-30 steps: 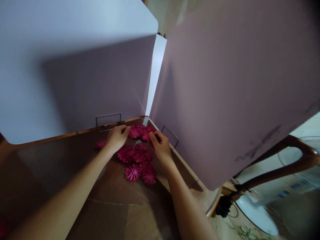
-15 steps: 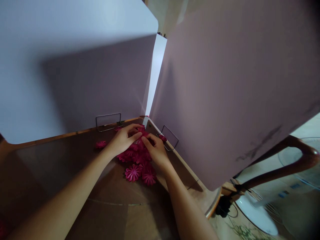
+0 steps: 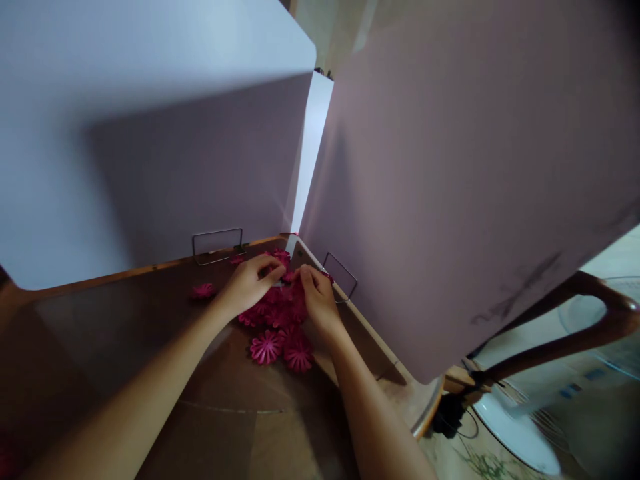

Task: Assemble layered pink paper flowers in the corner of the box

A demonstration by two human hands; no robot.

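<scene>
Several pink flower pieces (image 3: pixel 266 347) lie in a heap on the brown table (image 3: pixel 220 380), in the corner between two upright boards. My left hand (image 3: pixel 256 280) is over the left side of the heap, thumb and fingers closed together at the tips; what they pinch is too small to make out. Close on its right, my right hand (image 3: pixel 316 293) has its thumb and forefinger together above the flowers, and whatever lies between them is hidden. A single pink flower (image 3: pixel 203 291) sits apart, left of the heap.
A large pale board (image 3: pixel 200 160) stands behind on the left, another board (image 3: pixel 440 187) on the right. Wire stands (image 3: pixel 217 231) show at their feet. At the right are a dark wooden armrest (image 3: pixel 560 333) and a white round base (image 3: pixel 520 427) on the floor.
My right hand's fingers have closed together and tipped more upright, slightly apart from my left hand. My left hand has shifted down a little.
</scene>
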